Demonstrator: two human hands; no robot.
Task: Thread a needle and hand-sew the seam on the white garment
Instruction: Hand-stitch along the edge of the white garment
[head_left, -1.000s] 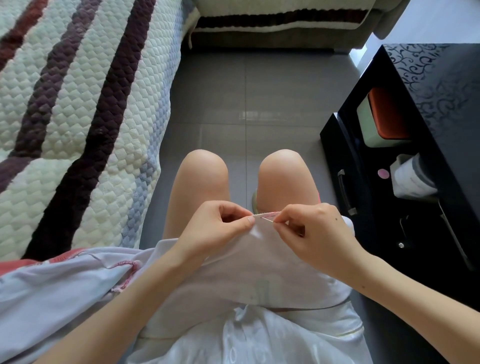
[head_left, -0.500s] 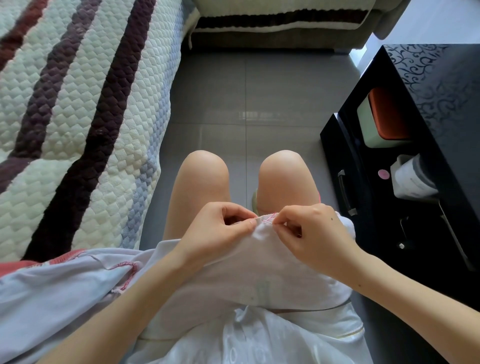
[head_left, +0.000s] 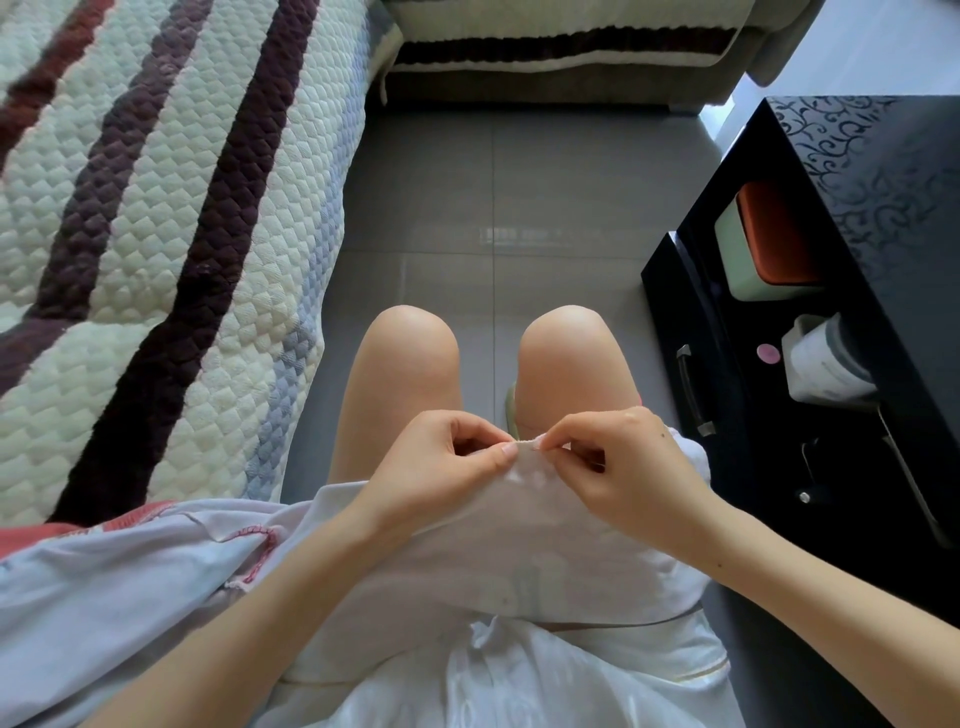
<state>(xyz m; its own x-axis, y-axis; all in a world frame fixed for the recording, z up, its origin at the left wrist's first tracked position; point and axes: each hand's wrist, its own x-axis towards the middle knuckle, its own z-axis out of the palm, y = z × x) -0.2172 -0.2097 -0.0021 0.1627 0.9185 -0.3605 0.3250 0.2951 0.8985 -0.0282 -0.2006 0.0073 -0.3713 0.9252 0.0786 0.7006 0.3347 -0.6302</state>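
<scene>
The white garment (head_left: 524, 540) lies over my lap, its upper edge lifted above my knees. My left hand (head_left: 441, 467) pinches that edge between thumb and forefinger. My right hand (head_left: 618, 467) pinches the same edge just to the right, fingertips almost touching the left thumb. The needle is hidden between my right fingers; I cannot make it out. A pink-stitched seam (head_left: 260, 545) shows on the garment's part draped to the left.
A quilted striped bed cover (head_left: 156, 234) fills the left. Grey tiled floor (head_left: 519, 208) lies ahead. A black cabinet (head_left: 857, 208) stands at the right, its open shelf holding an orange-and-white box (head_left: 763, 244) and a white roll (head_left: 821, 364).
The needle seen beside my right fingertips a second ago is out of sight now. My right fingers have closed in on the fabric edge, toward the left thumb. The left hand has stayed put.
</scene>
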